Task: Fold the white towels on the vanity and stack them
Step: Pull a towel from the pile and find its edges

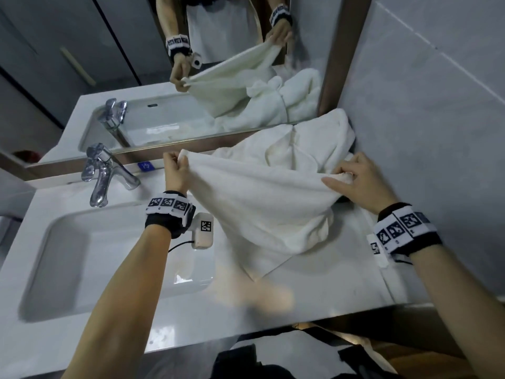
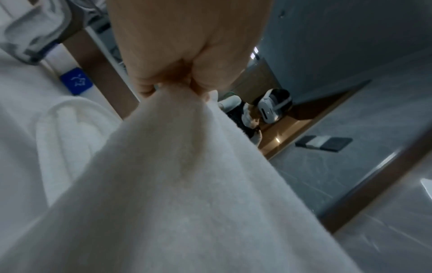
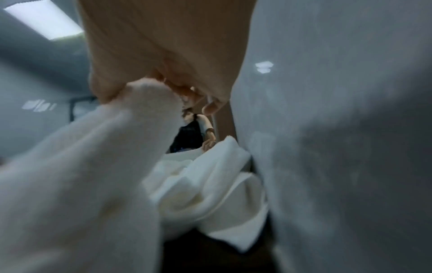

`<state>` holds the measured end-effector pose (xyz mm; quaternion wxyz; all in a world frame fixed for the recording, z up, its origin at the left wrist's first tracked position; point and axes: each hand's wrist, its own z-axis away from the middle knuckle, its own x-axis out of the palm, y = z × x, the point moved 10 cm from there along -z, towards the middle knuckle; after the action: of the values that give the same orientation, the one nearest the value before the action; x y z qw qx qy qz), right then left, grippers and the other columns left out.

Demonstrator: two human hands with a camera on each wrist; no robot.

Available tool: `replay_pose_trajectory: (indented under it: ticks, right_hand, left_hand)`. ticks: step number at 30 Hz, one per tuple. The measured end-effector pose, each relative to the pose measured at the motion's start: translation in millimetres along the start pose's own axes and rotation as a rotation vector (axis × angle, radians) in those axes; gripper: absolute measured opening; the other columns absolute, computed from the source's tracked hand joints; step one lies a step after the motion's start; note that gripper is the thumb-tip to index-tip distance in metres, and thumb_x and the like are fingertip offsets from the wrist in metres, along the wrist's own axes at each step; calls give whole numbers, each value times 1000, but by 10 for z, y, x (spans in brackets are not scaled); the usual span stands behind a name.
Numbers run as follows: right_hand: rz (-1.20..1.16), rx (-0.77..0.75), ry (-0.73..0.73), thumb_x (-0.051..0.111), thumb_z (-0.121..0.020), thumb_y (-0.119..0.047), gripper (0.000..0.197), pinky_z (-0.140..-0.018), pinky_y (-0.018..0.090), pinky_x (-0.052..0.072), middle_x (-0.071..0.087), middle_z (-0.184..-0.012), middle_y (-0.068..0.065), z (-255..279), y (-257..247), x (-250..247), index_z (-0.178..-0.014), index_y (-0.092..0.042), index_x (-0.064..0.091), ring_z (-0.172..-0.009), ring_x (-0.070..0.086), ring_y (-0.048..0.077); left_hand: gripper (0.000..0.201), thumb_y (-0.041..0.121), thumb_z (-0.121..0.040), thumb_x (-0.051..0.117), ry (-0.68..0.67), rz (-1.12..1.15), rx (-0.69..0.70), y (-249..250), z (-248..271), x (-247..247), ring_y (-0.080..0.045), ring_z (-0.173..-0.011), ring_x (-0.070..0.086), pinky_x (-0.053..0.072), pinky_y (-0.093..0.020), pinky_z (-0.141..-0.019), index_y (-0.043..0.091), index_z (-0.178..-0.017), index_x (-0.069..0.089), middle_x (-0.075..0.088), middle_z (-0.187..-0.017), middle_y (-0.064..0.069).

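Note:
A white towel (image 1: 262,203) hangs spread between my two hands above the vanity counter (image 1: 328,283), its lower corner drooping onto the counter. My left hand (image 1: 176,166) pinches the towel's top left corner near the mirror. My right hand (image 1: 352,173) pinches the opposite top corner, index finger stretched along the edge. The left wrist view shows my left hand (image 2: 177,86) pinching the towel (image 2: 187,194). In the right wrist view my right hand (image 3: 168,86) grips the bunched towel corner (image 3: 93,166). More crumpled white towels (image 1: 308,140) lie heaped behind, against the wall corner.
A sink basin (image 1: 90,263) sits to the left with a chrome faucet (image 1: 103,173) behind it. A mirror (image 1: 164,77) runs along the back. The grey tiled wall (image 1: 423,119) closes the right side. The counter's front edge (image 1: 246,335) is near me.

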<state>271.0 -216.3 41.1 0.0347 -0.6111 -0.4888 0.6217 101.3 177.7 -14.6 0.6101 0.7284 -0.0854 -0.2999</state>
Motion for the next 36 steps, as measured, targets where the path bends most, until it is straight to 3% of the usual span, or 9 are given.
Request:
replay_pose_trajectory:
  ticks: [2,4,7,11,15,19,26,32,36]
  right_hand:
    - [378,-115,-115,73,-77,-37,26,-86,35,31,57,-84,-5,-21,-55,143,-86,-13,71,-93,46,27]
    - [625,-84,-258,63,-83,-44,32,-90,39,32,60,-106,-1,-11,74,312,-97,-17,70,-105,42,27]
    - [724,4,-220,60,-86,-38,29,-87,41,34,48,-124,7,-21,184,338,-101,-15,70,-112,39,31]
    - [699,68,-224,54,-92,-26,27,-85,41,42,48,-129,9,-46,210,435,-104,-7,68,-118,42,31]
    - [503,29,-43,53,-92,-14,21,-71,41,44,62,-108,14,-57,14,303,-102,-5,68,-97,57,36]
    - [308,1,171,57,-89,-8,21,-72,41,42,65,-104,18,-129,-187,-62,-103,-3,71,-93,59,38]
    - [190,-15,501,62,-83,-17,23,-73,38,42,69,-92,21,-257,-487,-789,-99,-5,73,-81,62,38]
    - [493,104,164,58,-89,-36,30,-64,38,39,60,-97,20,-445,-250,-314,-92,-7,67,-86,58,41]
    - [605,159,-30,41,-97,-42,49,-66,40,41,63,-99,23,-451,-83,98,-92,0,65,-89,59,41]
  left_hand:
    - [25,14,-97,41,17,28,17,30,-29,-55,-6,-65,33,34,-12,-58,27,-78,32,34,-74,7]
    - [26,12,-96,42,-10,39,56,103,-45,-55,-4,-66,34,34,-13,-61,28,-78,33,35,-75,8]
    - [25,12,-97,42,-53,35,119,156,-45,-50,-4,-68,35,34,-14,-64,29,-81,34,36,-77,8]
    - [20,11,-97,41,-89,-51,167,44,14,-64,-4,-67,35,35,-7,-61,26,-85,35,36,-76,9]
    - [28,9,-96,42,-83,-56,151,-163,101,-174,-4,-67,35,37,-10,-64,31,-82,34,36,-75,8]
    - [26,6,-96,43,-35,53,124,-107,171,-308,-2,-68,37,35,-13,-65,29,-83,38,39,-78,8]
    - [11,17,-97,46,56,357,348,607,281,-603,3,-73,46,40,-11,-71,26,-93,43,44,-84,11]
    - [13,10,-95,45,102,197,251,336,189,-534,-8,-79,43,38,-23,-77,23,-93,42,43,-84,10]
    - [11,7,-95,44,23,-53,201,-29,238,-334,8,-67,42,35,-9,-67,15,-93,38,38,-78,13]
